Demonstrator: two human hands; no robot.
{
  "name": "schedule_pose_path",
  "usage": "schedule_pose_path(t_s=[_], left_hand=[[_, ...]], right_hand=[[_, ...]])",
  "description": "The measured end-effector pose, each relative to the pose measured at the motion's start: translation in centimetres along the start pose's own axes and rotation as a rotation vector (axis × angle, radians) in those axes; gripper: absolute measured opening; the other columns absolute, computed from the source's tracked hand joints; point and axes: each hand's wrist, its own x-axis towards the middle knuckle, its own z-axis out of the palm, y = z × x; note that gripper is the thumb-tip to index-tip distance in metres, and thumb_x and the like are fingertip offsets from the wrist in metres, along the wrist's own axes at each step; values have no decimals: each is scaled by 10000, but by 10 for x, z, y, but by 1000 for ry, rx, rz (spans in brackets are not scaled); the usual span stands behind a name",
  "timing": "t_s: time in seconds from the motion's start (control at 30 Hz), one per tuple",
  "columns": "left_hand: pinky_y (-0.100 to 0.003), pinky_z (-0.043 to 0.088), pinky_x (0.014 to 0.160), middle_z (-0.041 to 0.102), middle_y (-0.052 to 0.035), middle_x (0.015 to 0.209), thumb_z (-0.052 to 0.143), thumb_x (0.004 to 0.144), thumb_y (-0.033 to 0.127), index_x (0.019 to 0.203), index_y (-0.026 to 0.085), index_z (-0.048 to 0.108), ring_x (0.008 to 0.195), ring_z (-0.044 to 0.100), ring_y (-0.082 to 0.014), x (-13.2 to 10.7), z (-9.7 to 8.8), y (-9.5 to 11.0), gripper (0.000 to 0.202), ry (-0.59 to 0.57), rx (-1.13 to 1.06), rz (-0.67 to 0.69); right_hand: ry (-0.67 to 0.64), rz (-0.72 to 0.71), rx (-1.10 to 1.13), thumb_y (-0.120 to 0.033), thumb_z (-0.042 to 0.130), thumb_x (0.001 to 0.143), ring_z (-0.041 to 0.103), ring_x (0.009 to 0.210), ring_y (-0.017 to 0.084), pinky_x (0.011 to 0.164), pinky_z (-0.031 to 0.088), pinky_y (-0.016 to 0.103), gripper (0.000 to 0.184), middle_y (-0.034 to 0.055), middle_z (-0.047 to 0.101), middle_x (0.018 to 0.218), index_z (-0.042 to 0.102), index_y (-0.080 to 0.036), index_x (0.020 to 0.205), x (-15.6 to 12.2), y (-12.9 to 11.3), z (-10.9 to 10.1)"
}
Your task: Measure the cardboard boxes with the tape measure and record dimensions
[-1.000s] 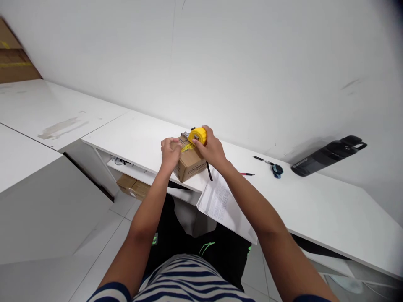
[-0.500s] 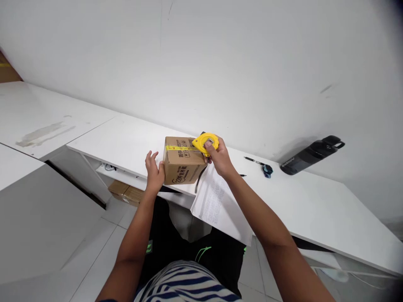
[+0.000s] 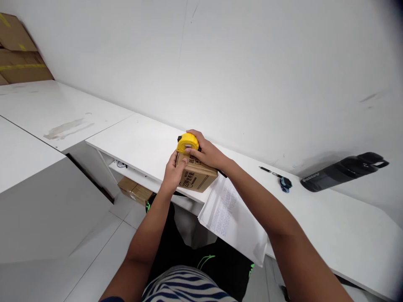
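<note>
A yellow tape measure [image 3: 186, 141] is held in my right hand [image 3: 204, 150], right above the top of a small cardboard box [image 3: 198, 178]. No drawn-out blade shows from it. My left hand [image 3: 174, 172] grips the box's left side, its thumb lying over the upper edge close to the tape measure. Printed characters cover the box's front face, and the hands hide much of its top. The box stands on the white desk [image 3: 151, 142], near the front edge.
Written paper sheets [image 3: 234, 218] overhang the desk edge right of the box. Farther right lie a pen [image 3: 269, 171], a small dark blue item [image 3: 285, 184] and a leaning black bottle [image 3: 343, 171]. Cardboard boxes [image 3: 27, 67] are stacked far left; another box [image 3: 135, 191] sits below the desk.
My right hand has brought the tape measure leftward across the box top, and the yellow blade stretched there is no longer visible. My left hand has closed on the box. The view has shifted.
</note>
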Motion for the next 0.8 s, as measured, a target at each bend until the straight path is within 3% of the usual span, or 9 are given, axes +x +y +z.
schedule_pose_path(t_s=[0.13,0.3,0.53,0.67,0.8], left_hand=[[-379,396,1108,525,-52,1450,608,864,327,1400,263,491,1334,487,-253,2,2,-4,552,64,-3,108],[-399,425,1082,564,-48,1418,627,848,351,1392,260,531,1293,530,-267,5,4,-2,559,59,-20,31],[-394,416,1078,623,-48,1349,643,814,338,1347,221,585,1240,573,-265,12,4,-1,549,55,-54,-13],[-377,411,1071,644,-57,1320,643,808,336,1324,207,606,1222,586,-258,14,5,0,534,51,-47,27],[-380,401,1074,644,-62,1320,645,791,334,1301,199,625,1235,574,-261,16,7,4,527,48,-13,36]], right_hand=[[-50,5,15,-509,499,917,601,1008,266,879,484,455,616,97,587,1254,304,-266,1448,-7,-3,-7],[-61,10,21,-510,516,911,576,1049,259,881,485,409,598,102,539,1316,336,-264,1425,-24,5,-26],[8,182,-32,-550,548,890,583,903,223,723,503,339,621,90,547,1232,351,-289,1418,-87,28,-60],[77,256,-33,-554,555,884,567,810,199,651,491,319,617,77,563,1158,354,-297,1407,-116,25,-66],[101,260,-63,-550,545,889,556,776,191,651,490,330,590,77,568,1154,372,-297,1394,-127,19,-67]])
